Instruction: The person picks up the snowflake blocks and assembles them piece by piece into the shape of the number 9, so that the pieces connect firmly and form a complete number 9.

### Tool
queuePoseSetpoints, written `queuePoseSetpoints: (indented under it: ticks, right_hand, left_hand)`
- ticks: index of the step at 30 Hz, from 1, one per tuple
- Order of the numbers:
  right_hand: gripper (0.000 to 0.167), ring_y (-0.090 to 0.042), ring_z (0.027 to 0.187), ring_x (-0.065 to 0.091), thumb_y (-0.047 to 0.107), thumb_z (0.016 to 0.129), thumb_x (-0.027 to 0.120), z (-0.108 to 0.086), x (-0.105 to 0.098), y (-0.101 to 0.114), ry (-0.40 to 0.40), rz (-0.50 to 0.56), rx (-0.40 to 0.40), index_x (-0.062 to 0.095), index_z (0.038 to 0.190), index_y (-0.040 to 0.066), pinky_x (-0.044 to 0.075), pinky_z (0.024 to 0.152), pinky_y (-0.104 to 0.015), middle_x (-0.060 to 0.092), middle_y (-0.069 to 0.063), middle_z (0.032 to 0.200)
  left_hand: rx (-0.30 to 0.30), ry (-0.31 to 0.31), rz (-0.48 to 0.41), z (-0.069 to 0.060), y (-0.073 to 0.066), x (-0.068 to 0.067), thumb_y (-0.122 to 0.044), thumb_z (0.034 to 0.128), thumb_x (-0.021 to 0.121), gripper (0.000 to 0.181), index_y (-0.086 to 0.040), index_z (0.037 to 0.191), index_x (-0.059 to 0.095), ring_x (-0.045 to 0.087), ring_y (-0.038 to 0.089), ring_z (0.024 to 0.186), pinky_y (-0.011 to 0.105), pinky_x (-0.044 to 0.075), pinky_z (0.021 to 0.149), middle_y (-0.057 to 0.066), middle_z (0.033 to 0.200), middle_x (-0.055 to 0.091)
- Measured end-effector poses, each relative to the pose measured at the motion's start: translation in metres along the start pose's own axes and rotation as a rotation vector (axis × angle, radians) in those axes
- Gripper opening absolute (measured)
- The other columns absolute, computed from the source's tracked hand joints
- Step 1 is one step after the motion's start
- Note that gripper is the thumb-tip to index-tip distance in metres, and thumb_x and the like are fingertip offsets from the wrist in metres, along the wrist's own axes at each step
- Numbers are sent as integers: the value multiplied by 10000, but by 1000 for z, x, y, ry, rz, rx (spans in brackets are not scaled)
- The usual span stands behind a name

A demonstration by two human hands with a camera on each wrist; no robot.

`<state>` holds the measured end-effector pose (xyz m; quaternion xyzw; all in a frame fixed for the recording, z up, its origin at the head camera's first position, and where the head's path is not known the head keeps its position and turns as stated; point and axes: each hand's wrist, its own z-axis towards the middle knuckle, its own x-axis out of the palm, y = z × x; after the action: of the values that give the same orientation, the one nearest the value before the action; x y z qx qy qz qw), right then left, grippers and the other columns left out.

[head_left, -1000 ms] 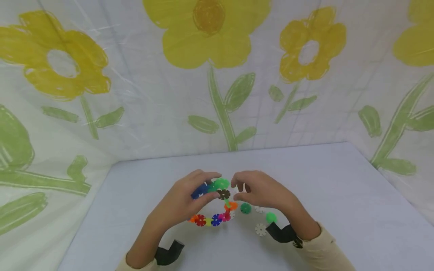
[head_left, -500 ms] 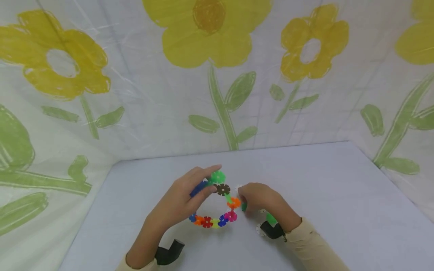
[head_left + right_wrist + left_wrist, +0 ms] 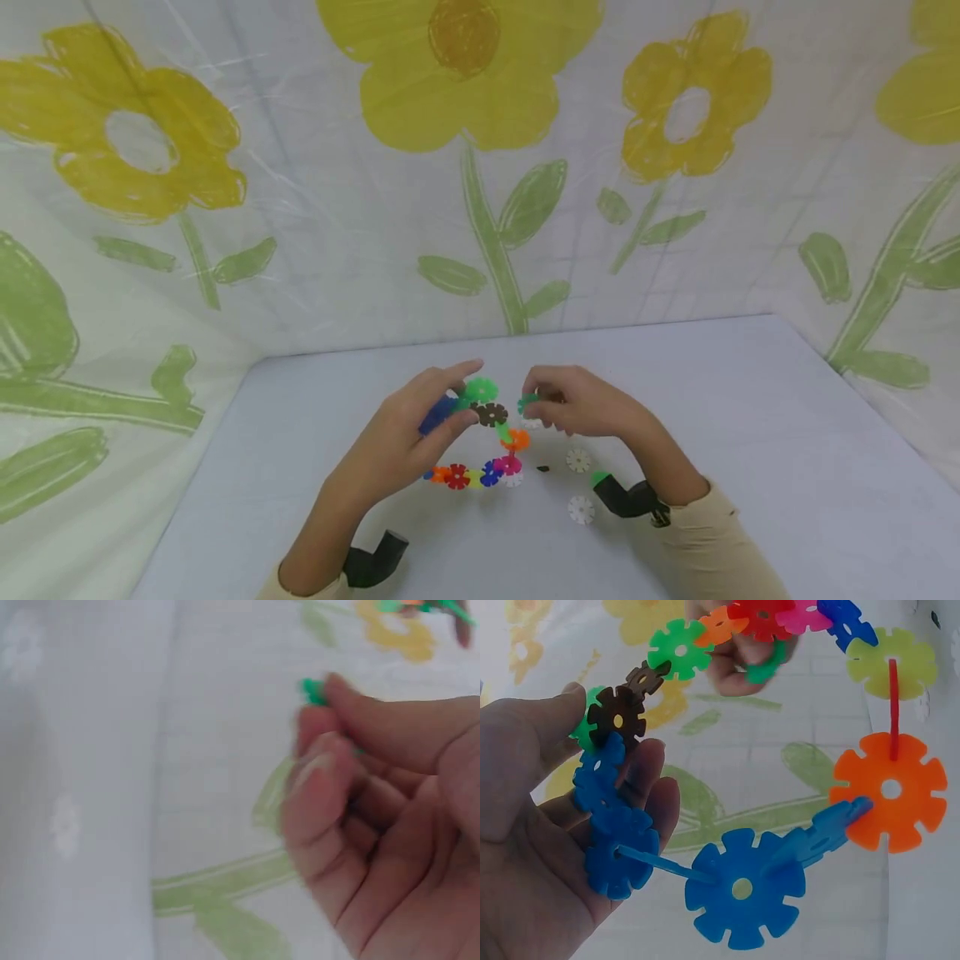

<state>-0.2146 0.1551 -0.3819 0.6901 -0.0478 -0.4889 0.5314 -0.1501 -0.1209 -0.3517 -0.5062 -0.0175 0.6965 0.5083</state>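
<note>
My left hand [image 3: 416,425] holds a loop-shaped chain of interlocking notched plastic discs [image 3: 457,477] above the table. In the left wrist view, brown and green discs lie by its thumb and fingers. Blue discs [image 3: 712,911], an orange disc [image 3: 855,769], a yellow-green disc [image 3: 911,671] and further coloured ones follow round the loop. To the right of the chain, my right hand [image 3: 581,400] pinches a loose green disc [image 3: 525,406] between thumb and finger. That green disc [image 3: 311,691] is mostly covered by the fingertips in the right wrist view.
Loose white discs [image 3: 581,509] lie on the white table [image 3: 375,533] right of the chain. A light green disc [image 3: 601,478] is partly hidden by the black wrist mount [image 3: 630,498]. A small dark spot [image 3: 543,468] shows nearby. A flower-printed curtain [image 3: 337,275] hangs behind.
My right hand went down to the table, took up the green disc and rose with it beside the chain. My left hand keeps holding the chain, which has shifted slightly.
</note>
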Motion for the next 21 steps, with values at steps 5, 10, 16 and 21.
queuePoseSetpoints:
  ticks: [5,10,16,21]
  right_hand:
    - [151,-240,510,531,15,999,577,-8,-8,17,-47,300,-216,608,1147,20,525,501,-332,584,-114,715]
    - [170,-246,521,519,-15,998,555,-11,-5,30,-14,508,-249,565,1168,-21,511,464,-301,558,-207,698]
    - [135,-197,498,495,8,1003,554,-11,-1,36,-8,609,-236,566,1126,-47,482,452,-254,566,-162,675]
    - [140,-179,481,492,41,1009,563,-11,1,37,-6,641,-239,559,1115,-50,488,451,-248,583,-86,674]
  left_hand:
    - [24,-20,-15,1,0,1,-212,961,702,523,-265,1453,535,590,65,1008,274,567,800,-81,1159,616]
    - [44,-9,-35,0,0,3,-185,960,701,505,-241,1442,558,598,74,992,299,576,788,-62,1149,620]
    - [100,-5,-54,1,-2,6,-137,942,718,498,-189,1419,586,600,96,955,259,560,747,-30,1127,625]
    - [133,-30,-71,3,-3,8,-59,876,771,532,-156,1378,625,617,110,946,240,563,745,-16,1103,628]
